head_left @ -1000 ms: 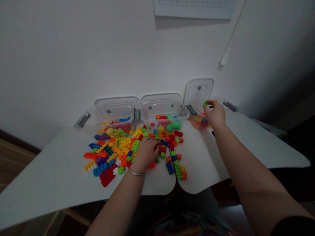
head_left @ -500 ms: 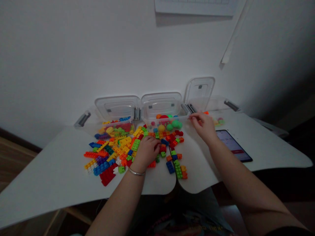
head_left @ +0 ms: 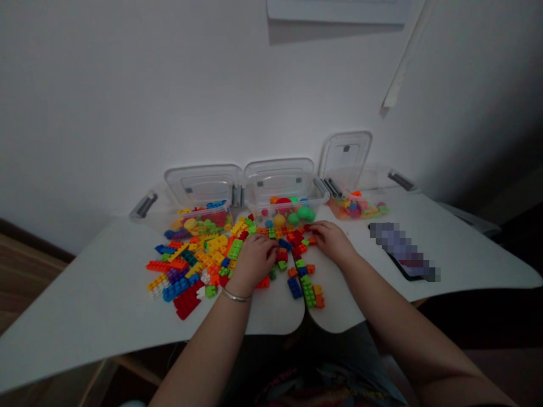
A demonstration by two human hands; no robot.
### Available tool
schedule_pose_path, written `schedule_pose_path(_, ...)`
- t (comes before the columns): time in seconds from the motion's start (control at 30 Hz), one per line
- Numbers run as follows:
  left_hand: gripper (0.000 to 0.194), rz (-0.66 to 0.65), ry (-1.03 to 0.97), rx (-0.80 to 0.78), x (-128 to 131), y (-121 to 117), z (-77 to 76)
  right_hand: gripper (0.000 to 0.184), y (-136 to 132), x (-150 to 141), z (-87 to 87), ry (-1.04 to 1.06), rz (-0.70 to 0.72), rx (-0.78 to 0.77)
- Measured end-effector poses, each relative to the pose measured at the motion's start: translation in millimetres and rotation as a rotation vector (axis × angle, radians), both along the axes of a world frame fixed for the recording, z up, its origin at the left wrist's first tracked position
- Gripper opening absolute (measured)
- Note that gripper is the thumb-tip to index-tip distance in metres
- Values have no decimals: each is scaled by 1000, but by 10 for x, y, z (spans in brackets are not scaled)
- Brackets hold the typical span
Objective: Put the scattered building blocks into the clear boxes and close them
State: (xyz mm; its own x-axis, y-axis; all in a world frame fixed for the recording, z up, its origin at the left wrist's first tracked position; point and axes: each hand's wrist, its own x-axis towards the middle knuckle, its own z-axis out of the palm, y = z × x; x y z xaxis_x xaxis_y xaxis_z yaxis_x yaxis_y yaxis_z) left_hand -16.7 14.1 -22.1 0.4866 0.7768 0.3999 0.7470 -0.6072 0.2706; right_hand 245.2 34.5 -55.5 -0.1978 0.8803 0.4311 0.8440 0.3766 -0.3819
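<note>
Curling left hand [head_left: 253, 261] and right hand [head_left: 332, 240] over loose bricks [head_left: 199, 257], fingers [head_left: 317, 228] bent, any grasp hidden; risking bricks sliding off desk [head_left: 85, 305] through hasty sweeping.

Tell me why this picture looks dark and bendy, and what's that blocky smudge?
In the head view, the white wall glows brightest while the corners fall dark; the white table has edges that look curved, as if stretched by a wide lens; the blocky smudge is a pixelated patch over a dark flat device; the toy bricks look slightly soft.
</note>
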Motion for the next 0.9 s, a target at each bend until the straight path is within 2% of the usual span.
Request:
schedule_pose_path(0.17,19,-1,18,-16,-2,-5,15,15,-10,40,-28,43,-45,4)
schedule_pose_path(0.4,19,3,3,-19,-3,2,9,26,-15,62,-46,70,-153,11)
schedule_pose_path(0.5,19,4,-6,-15,-4,4,6,20,-6,70,-81,7,-195,14)
schedule_pose_path(0.6,19,0,-1,-14,-3,7,4,19,-20,73,-63,24,-178,18)
schedule_pose_path(0.73,19,-3,1,-11,-2,11,2,16,-72,68,147,218,-158,144)
schedule_pose_path(0.9,19,-8,-13,-5,-9,7,-5,10,-103,166,614,329,-183,512)
